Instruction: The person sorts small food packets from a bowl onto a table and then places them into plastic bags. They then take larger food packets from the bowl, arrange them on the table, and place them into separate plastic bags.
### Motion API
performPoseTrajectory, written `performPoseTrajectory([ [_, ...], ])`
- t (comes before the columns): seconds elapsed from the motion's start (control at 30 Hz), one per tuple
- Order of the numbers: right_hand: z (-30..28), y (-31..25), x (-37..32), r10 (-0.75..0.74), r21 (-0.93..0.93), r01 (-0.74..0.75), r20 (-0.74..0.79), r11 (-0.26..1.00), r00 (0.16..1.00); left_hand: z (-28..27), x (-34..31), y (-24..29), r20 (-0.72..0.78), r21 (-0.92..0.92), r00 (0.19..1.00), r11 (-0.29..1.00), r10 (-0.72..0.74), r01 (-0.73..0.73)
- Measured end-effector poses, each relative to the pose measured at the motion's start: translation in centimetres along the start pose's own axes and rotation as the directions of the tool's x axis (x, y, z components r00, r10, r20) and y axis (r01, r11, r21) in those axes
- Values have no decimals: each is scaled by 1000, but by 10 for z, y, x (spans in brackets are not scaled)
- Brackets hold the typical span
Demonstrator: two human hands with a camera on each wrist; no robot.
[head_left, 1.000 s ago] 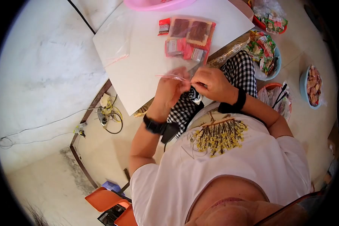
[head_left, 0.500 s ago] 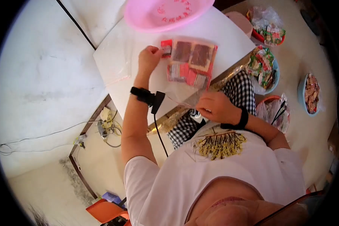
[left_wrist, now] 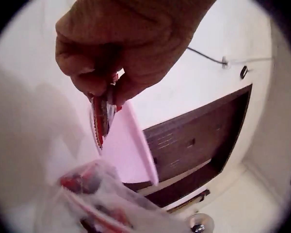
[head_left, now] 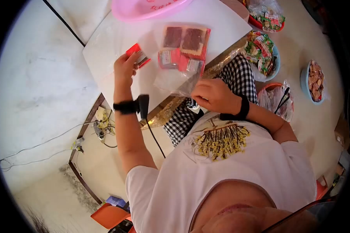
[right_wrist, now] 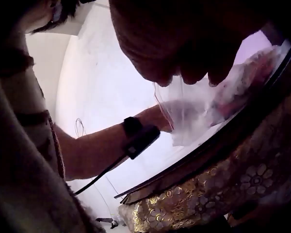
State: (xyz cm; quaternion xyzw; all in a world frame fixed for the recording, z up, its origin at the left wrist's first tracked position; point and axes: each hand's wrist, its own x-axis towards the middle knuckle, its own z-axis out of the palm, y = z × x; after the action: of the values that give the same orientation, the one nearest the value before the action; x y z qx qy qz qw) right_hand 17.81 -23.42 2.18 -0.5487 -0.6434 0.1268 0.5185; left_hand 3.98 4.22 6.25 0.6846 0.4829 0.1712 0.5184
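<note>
In the head view my left hand pinches a small red packet above the white table's left part. The left wrist view shows the packet hanging from the thumb and fingers. My right hand, at the table's near edge, holds the edge of a clear zip bag. Its red seal strip and red contents show in the left wrist view. In the right wrist view the bag hangs from the fingertips. Two brown square pieces and two small red packets show at the bag's far end.
A pink basin sits at the table's far side. On the floor to the right stand blue tubs and red tubs holding packets and plastic. Cables hang at the left wall; an orange chair is behind.
My left hand has left the bag's opening, reached the loose red packet and lifted it, moving it left and nearer. The right hand keeps holding the bag.
</note>
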Motion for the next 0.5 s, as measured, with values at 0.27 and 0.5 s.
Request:
performPoseTrajectory([
  [0.27,9,-2,-4,99,94,-85,-158,992,982,-31,-135,-45,212,-414,962,875,-173,249],
  [0.5,12,0,-8,47,59,-36,-199,998,979,46,-132,-43,346,-408,926,865,-151,293],
])
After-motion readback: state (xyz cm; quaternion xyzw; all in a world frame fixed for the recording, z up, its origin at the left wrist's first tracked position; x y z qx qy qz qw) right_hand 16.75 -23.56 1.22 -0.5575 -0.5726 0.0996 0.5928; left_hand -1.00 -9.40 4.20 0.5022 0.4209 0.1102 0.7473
